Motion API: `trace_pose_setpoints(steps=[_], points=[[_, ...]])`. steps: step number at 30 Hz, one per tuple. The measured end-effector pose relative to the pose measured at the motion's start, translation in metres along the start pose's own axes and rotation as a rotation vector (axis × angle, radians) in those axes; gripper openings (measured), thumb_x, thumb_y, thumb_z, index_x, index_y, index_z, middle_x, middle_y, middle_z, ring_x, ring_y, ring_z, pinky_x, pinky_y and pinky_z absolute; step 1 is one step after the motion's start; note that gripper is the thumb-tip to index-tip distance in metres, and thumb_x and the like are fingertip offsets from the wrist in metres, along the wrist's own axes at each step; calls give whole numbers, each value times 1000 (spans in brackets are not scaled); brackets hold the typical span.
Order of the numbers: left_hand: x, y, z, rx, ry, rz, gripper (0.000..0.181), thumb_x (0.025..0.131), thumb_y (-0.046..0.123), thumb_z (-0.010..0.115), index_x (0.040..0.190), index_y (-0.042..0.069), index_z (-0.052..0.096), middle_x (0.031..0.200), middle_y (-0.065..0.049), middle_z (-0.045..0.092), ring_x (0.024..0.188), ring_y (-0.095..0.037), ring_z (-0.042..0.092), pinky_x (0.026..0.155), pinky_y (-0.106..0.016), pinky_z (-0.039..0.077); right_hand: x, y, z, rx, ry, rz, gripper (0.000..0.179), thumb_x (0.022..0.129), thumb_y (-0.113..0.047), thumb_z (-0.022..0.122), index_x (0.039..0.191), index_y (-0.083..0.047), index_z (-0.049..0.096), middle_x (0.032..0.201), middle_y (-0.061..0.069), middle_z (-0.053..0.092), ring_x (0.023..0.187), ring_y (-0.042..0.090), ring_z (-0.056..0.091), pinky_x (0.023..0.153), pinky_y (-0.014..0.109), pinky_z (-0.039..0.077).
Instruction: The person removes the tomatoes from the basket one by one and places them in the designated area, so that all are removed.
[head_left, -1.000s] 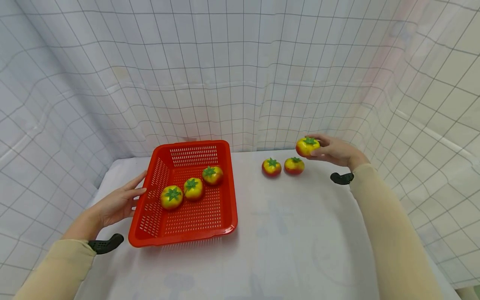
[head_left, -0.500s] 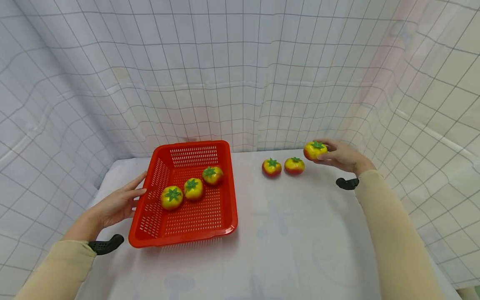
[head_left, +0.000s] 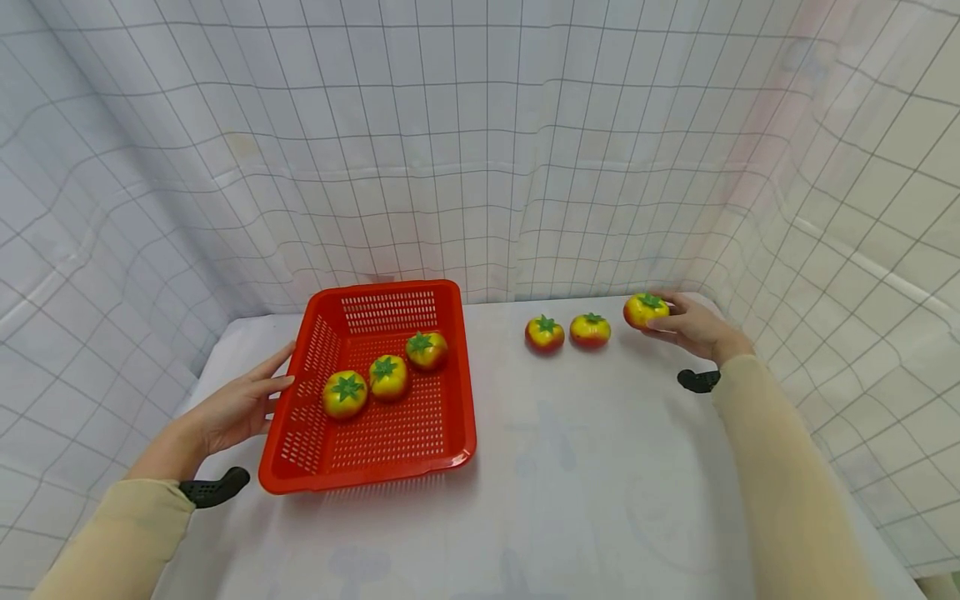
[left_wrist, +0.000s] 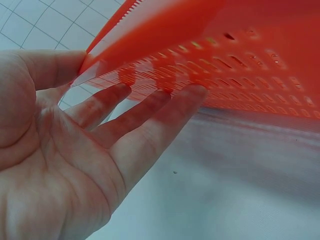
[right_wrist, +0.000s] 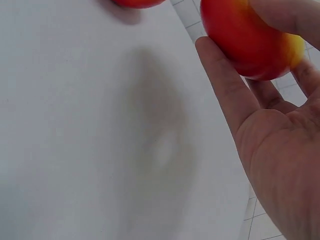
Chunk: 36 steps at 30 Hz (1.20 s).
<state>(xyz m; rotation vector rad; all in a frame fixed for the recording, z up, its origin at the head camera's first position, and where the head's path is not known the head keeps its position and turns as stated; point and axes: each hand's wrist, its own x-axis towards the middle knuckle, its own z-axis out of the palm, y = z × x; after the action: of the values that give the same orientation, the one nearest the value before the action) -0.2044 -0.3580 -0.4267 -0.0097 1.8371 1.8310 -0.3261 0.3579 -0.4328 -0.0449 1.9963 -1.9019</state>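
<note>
Seen from the head, the right hand (head_left: 693, 327) grips a red-and-yellow fruit (head_left: 642, 312) at three o'clock, thumb and fingers around it; two loose fruits (head_left: 590, 332) sit on the white table (head_left: 570, 483) toward its nine o'clock. The left hand (head_left: 234, 410), fingers extended, touches the red basket (head_left: 367, 477) at the basket's nine o'clock. Inside, three more fruits (head_left: 388, 377) line up from eight toward two o'clock.

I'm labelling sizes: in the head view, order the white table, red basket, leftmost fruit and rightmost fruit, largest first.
1. White table
2. Red basket
3. Leftmost fruit and rightmost fruit: too alike to rank; rightmost partly covered.
</note>
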Motion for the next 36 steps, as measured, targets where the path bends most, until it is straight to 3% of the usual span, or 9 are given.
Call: trace_pose_setpoints(steps=[19, 27, 36], points=[[0, 0, 0, -9, -2, -1, 69, 112, 30, 40, 163, 41, -6, 165, -14, 12, 118, -21, 62, 95, -48, 55, 10, 32, 4, -84, 101, 56, 80, 99, -4, 66, 163, -7, 17, 160, 21, 18, 129, 24, 38, 115, 35, 37], [-1, 0, 0, -6, -1, 2, 69, 112, 30, 40, 163, 40, -6, 164, -13, 15, 118, -22, 63, 94, -49, 55, 11, 38, 3, -121, 112, 85, 83, 100, -8, 66, 164, -8, 13, 164, 24, 12, 138, 32, 31, 122, 47, 22], [0, 0, 0, -4, 1, 3, 69, 112, 29, 40, 163, 40, -6, 164, -13, 14, 118, -21, 63, 94, -49, 55, 10, 43, 3, -129, 120, 62, 82, 98, -7, 68, 163, -6, 18, 160, 26, 19, 132, 30, 37, 117, 42, 34]])
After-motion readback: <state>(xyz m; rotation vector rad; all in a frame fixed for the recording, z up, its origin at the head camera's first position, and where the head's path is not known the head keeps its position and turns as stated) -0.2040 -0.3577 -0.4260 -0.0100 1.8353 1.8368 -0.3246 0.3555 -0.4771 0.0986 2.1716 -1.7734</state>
